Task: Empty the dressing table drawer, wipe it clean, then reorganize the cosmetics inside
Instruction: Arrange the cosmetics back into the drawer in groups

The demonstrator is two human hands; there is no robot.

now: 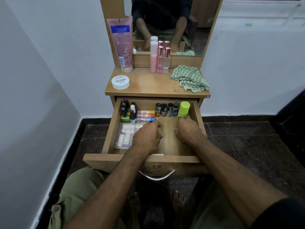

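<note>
Both our hands reach into the open wooden drawer: our left hand rests relaxed over the clear plastic organiser box, our right hand grasps the lime-green cylindrical bottle at the drawer's far right corner. A green checked cloth lies on the bench beyond.

Home, bedroom corner by look of it. Small wooden dressing table against pale painted wall, mirror above. Worktop carries lotion tube, nail polish remover tub, perfume bottles, checked cloth. Open drawer holds nail polishes. Dark stone floor, black skirting.
</note>
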